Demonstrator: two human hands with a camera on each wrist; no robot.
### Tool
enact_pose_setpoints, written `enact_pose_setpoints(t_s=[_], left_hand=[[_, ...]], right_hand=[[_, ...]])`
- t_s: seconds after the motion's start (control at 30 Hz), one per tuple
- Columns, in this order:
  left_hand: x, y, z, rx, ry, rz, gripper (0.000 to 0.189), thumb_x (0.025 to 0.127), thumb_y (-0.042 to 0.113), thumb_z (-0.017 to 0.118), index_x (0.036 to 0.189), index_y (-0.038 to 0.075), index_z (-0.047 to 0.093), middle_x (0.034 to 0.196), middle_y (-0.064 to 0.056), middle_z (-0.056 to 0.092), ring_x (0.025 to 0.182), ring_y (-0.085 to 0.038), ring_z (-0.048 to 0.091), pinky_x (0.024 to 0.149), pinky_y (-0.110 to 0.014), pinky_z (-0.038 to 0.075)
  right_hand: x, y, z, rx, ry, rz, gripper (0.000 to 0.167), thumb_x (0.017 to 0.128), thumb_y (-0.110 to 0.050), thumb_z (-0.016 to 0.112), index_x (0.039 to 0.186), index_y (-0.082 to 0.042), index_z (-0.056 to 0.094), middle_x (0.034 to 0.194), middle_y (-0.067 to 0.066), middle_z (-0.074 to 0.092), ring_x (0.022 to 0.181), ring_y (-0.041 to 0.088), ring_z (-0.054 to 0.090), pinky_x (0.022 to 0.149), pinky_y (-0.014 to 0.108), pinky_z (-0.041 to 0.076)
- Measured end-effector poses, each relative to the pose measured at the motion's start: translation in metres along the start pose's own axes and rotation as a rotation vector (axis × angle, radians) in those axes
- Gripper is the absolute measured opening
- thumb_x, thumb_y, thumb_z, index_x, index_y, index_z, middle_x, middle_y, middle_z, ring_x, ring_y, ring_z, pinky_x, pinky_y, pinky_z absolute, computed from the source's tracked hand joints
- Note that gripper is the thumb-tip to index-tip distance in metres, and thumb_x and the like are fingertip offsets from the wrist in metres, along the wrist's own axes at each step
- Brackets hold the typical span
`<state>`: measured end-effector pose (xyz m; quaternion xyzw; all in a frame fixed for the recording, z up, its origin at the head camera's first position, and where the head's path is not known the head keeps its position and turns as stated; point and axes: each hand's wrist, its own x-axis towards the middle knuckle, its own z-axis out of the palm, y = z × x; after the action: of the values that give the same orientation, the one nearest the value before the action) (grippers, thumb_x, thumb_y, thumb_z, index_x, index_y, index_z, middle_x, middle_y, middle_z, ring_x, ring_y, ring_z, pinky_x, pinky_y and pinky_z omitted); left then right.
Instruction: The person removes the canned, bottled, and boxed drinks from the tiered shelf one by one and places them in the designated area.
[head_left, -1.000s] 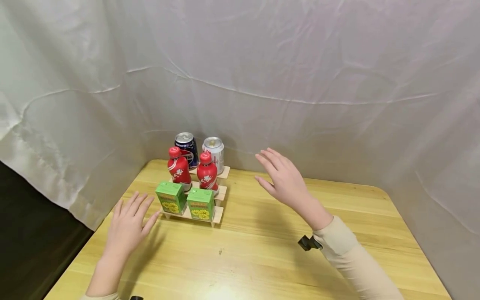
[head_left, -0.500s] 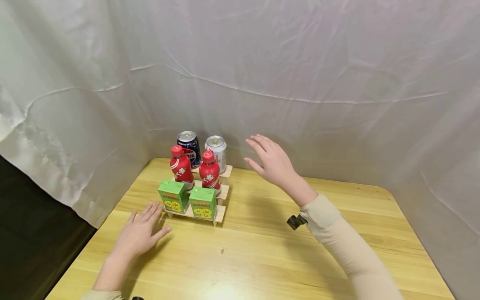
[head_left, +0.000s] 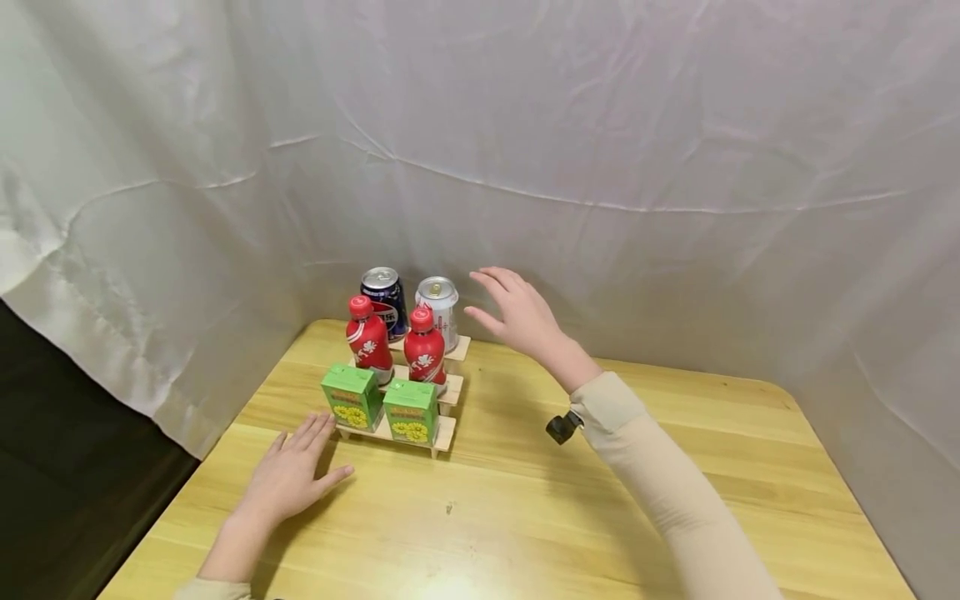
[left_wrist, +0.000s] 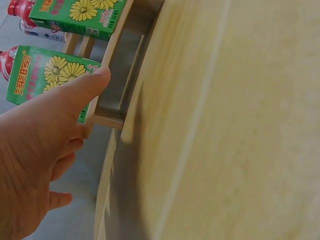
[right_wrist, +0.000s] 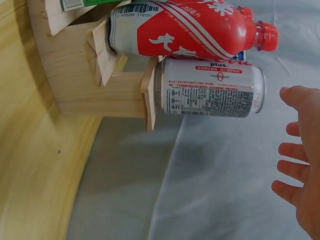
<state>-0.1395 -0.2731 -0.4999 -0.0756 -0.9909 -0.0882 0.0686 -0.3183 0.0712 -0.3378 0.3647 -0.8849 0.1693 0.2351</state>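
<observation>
A three-step wooden rack (head_left: 447,429) carries two green drink cartons (head_left: 411,412) at the front, two red bottles (head_left: 424,358) in the middle and two cans at the back, one dark blue (head_left: 390,310), one white (head_left: 448,321). My left hand (head_left: 283,479) is low beside the rack's front left corner, fingers extended. In the left wrist view its thumb (left_wrist: 82,90) overlaps the near carton (left_wrist: 37,75) and the rack's front edge. My right hand (head_left: 521,318) is raised to the right of the white can, fingers loosely bent, with a gap between thumb and can (right_wrist: 215,87) in the right wrist view.
The rack stands at the back left of a wooden table (head_left: 600,483). Pale grey fabric (head_left: 570,250) hangs close behind it and along both sides. Black cloth (head_left: 75,467) lies past the table's left edge.
My right hand has moved left, up to the white can's side. My left hand has shifted right and lowered toward the rack's front left corner. The rack and drinks keep their arrangement.
</observation>
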Motion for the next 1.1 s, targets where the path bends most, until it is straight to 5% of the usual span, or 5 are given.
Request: enact_pose_setpoints(t_s=[0.37, 1.1], left_hand=[[-0.001, 0.002, 0.002, -0.008, 0.004, 0.010, 0.089, 0.087, 0.059, 0.061, 0.150, 0.001, 0.035, 0.156, -0.019, 0.034, 0.144, -0.038, 0.033, 0.115, -0.063, 0.028], [-0.001, 0.000, 0.004, 0.016, 0.014, 0.023, 0.091, 0.084, 0.060, 0.064, 0.149, 0.002, 0.036, 0.156, -0.017, 0.035, 0.144, -0.036, 0.035, 0.115, -0.061, 0.029]], right_hand=[[0.019, -0.010, 0.019, 0.003, -0.145, 0.048, 0.062, 0.094, -0.048, 0.059, 0.144, -0.012, 0.047, 0.143, 0.010, 0.051, 0.135, 0.028, 0.046, 0.112, 0.046, 0.042], [0.041, -0.020, 0.042, 0.061, -0.258, 0.095, 0.079, 0.091, -0.044, 0.064, 0.153, -0.010, 0.029, 0.150, 0.014, 0.045, 0.137, 0.030, 0.044, 0.116, 0.043, 0.038]])
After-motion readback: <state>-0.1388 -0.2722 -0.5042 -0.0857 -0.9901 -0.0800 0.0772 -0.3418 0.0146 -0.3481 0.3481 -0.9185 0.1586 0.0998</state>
